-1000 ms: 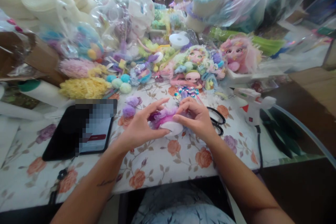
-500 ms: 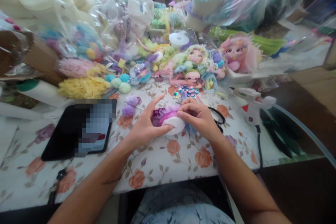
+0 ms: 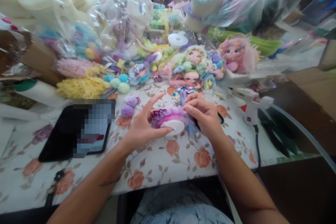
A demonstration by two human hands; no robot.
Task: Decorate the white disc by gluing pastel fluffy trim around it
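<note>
A small craft piece (image 3: 172, 121) with a white round base and pink and purple fluff lies on the floral tablecloth (image 3: 162, 161) between my hands. My left hand (image 3: 143, 126) cups its left side, thumb under the white base, index finger stretched up. My right hand (image 3: 206, 115) presses curled fingers on the fluff at its right side. Black scissors (image 3: 221, 119) lie mostly hidden behind my right hand.
A black phone (image 3: 76, 133) lies to the left. Purple pompoms (image 3: 127, 106) sit near my left hand. A white glue gun (image 3: 250, 103) with a black cord is on the right. Dolls (image 3: 195, 64), yarn, pompoms and plastic bags crowd the back.
My right hand has slid a little up and to the right over the fluff. The left hand still cups the piece, which has turned slightly.
</note>
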